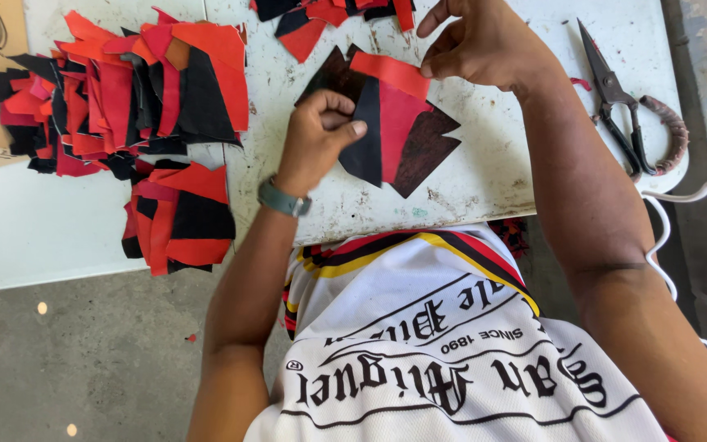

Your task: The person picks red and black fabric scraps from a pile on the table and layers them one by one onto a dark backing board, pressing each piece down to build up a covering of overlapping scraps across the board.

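On the far left of the white table (493,164) lies a heap of red and black scraps (124,90), with a smaller stack (177,217) just below it near the table's edge; the left hand (317,139), a watch (282,199) on its wrist, is curled shut around a black piece (366,151) that overlaps a red piece (398,127) and a dark brown one (427,151). The right hand (484,45) pinches a red strip (390,72) just above them; scissors (619,102) lie well apart at the right.

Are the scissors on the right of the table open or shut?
Shut. The scissors lie flat on the white table, blades together in a single point, handles side by side, away from both hands.
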`<act>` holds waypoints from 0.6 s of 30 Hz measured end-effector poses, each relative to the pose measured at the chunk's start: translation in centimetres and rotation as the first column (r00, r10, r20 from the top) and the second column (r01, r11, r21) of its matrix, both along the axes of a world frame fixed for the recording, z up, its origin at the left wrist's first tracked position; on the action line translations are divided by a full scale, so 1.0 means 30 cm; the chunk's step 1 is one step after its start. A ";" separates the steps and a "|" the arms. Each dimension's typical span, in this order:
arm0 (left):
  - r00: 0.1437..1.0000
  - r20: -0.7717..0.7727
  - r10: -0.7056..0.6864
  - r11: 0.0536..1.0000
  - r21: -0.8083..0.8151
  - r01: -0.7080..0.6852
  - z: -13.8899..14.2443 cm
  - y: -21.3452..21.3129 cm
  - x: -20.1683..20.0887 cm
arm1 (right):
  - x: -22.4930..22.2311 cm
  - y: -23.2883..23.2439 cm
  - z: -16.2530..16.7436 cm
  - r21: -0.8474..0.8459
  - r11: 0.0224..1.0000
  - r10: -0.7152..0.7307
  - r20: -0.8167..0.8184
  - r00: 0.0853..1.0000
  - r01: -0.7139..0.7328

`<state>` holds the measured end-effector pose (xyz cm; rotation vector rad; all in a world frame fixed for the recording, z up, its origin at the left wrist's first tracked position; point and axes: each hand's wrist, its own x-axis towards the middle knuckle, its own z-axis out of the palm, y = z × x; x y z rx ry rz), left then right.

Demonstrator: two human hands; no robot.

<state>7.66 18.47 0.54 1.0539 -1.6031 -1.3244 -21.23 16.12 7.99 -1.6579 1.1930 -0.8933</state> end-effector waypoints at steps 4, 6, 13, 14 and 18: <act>0.948 0.314 -0.057 0.995 -0.056 0.078 0.000 -0.126 -0.006 | 0.014 -0.013 -0.049 0.070 0.993 -0.061 -0.367 0.928 0.093; 0.907 0.420 -0.038 0.991 -0.099 0.087 -0.004 -0.152 -0.011 | 0.020 -0.018 -0.066 0.057 0.991 -0.074 -0.515 0.854 0.120; 0.858 0.513 -0.009 0.994 -0.088 0.064 0.017 -0.134 -0.034 | 0.019 -0.008 -0.083 0.043 0.990 -0.088 -0.536 0.840 0.131; 0.890 0.456 -0.027 0.994 -0.081 0.072 0.029 -0.128 -0.030 | 0.014 -0.003 -0.088 0.029 0.992 -0.087 -0.554 0.828 0.124; 0.968 0.249 -0.028 0.966 -0.242 0.091 0.132 -0.083 0.107 | -0.028 0.009 -0.133 0.105 0.992 -0.045 -0.237 0.970 0.072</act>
